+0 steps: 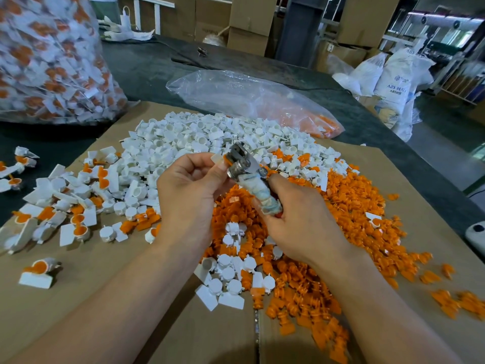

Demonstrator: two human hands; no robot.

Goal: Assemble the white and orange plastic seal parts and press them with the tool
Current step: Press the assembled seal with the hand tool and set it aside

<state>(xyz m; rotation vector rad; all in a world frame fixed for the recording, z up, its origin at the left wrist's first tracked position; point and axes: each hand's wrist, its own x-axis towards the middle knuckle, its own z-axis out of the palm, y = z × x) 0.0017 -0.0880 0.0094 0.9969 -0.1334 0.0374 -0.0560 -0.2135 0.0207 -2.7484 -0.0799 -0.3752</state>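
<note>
My left hand [187, 189] pinches a white and orange seal part [220, 159] and holds it against the metal jaws of the pressing tool [240, 161]. My right hand [301, 222] grips the tool's wrapped handle [263, 197] from below. Both hands hover above the cardboard sheet [147, 261]. A heap of white seal parts [199, 139] lies behind the hands. A heap of orange parts [354, 206] spreads under and to the right of them. Assembled white-and-orange seals [76, 206] lie scattered at the left.
A large clear bag of finished seals [49, 59] stands at the back left. A flatter clear bag with orange parts [257, 101] lies behind the heaps. Cardboard boxes [249, 19] and white sacks [393, 77] stand beyond the dark table [147, 67].
</note>
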